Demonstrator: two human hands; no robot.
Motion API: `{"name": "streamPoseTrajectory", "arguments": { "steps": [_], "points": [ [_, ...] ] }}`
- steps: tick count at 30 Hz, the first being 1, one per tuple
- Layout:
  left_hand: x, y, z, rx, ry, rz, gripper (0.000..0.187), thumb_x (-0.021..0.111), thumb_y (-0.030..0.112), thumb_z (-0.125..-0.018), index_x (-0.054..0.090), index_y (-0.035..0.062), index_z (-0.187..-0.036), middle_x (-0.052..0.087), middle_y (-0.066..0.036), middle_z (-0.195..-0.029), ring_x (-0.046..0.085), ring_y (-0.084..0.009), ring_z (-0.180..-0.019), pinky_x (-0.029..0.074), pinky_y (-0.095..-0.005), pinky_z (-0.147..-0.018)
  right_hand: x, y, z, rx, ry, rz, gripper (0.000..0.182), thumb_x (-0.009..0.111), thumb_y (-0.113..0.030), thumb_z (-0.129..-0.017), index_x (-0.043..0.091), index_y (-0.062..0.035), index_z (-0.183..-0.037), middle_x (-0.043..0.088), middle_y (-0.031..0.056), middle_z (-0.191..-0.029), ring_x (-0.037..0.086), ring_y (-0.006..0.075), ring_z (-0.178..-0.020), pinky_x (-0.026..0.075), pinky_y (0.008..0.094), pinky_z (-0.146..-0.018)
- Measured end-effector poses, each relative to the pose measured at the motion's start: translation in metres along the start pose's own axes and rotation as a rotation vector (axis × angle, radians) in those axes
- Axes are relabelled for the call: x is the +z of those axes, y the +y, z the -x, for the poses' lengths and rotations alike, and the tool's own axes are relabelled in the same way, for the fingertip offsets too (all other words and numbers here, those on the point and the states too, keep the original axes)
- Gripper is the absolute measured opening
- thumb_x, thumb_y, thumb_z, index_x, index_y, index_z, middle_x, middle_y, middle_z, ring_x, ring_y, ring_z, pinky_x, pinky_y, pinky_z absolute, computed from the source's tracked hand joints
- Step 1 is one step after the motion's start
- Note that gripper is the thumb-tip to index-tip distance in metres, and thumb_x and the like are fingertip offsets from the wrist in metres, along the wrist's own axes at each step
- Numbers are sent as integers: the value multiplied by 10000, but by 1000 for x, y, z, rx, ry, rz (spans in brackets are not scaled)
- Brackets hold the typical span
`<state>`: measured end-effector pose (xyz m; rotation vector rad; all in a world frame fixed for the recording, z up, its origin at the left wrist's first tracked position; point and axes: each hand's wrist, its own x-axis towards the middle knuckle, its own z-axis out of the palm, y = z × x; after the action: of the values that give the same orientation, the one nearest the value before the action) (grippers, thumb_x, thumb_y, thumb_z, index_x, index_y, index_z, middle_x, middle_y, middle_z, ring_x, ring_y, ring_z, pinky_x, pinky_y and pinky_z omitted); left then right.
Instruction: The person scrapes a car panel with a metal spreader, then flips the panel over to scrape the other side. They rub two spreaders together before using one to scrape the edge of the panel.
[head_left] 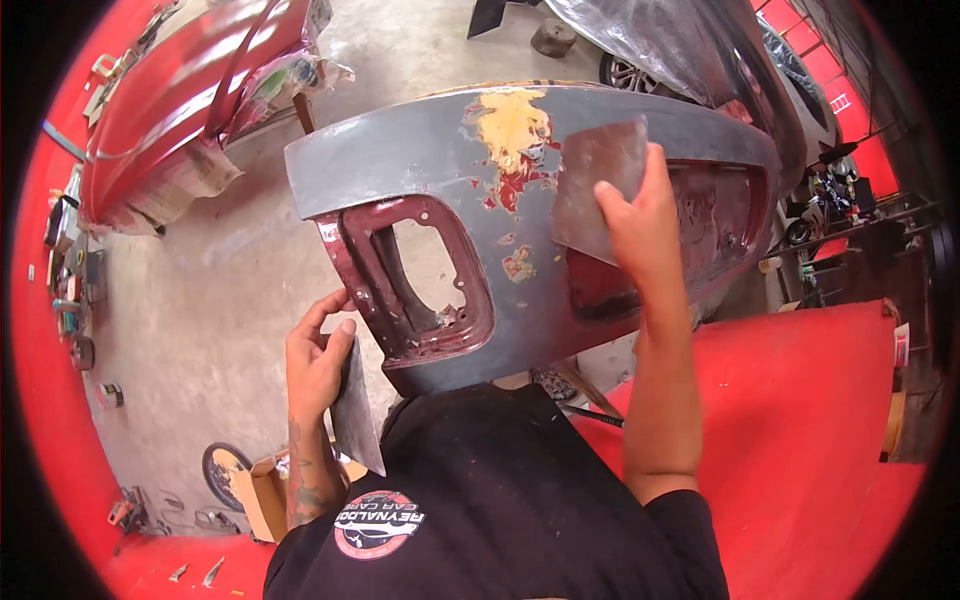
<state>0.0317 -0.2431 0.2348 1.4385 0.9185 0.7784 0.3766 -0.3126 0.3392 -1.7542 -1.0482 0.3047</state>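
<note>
A car trunk lid (390,160) in grey primer stands in front of me, with dark red showing inside its openings. Yellowish filler (512,125) and bare red patches mark its middle. My right hand (640,215) pinches a worn grey-brown sandpaper sheet (600,175), thumb on top, over the primer right of the filler. Lower left, my left hand (317,362) grips a second grey sandpaper sheet (355,415), which hangs down beside my shirt. Its fingertips are right at the lid's left edge.
A red car panel (180,110) with masking stands at the upper left. Behind the lid, a car under plastic sheeting (640,45) fills the upper right. An open cardboard box (265,500) and a round black-rimmed lid (225,475) lie on the floor at the lower left.
</note>
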Motion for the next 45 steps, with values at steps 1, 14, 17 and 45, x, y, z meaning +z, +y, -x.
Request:
{"name": "streamPoseTrajectory", "arguments": {
  "steps": [1,14,17,45],
  "points": [
    [0,5,-1,-29,-8,-9,418,580,77,-911,515,-84,-1292,615,-75,-1145,558,-77,-890,448,-218,-753,11,-1,-3,-49,52,117,446,579,-121,-802,421,-1,-1202,593,334,-1049,543,531,-1015,456,517,-839],
    [-1,-1,-3,27,-52,36,437,598,81,-904,507,-85,-1298,599,-83,-1167,554,-79,-933,445,-217,-794,17,-15,-2,42,82,229,418,600,-94,-782,458,3,-1163,611,280,-930,622,457,-901,488,448,-800],
    [0,0,-1,-35,-33,49,438,604,77,-898,512,-81,-1296,597,-84,-1161,550,-97,-968,445,-229,-820,-18,6,-7,-50,142,171,377,594,-50,-777,492,14,-1134,623,232,-998,646,319,-915,495,391,-823],
    [2,-2,3,53,-34,-14,492,636,115,-885,506,-53,-1329,589,-100,-1206,559,-123,-1018,467,-242,-789,-20,11,-4,-141,24,157,425,653,-139,-761,490,3,-1127,617,198,-974,574,287,-786,479,360,-765]
  ]
}}
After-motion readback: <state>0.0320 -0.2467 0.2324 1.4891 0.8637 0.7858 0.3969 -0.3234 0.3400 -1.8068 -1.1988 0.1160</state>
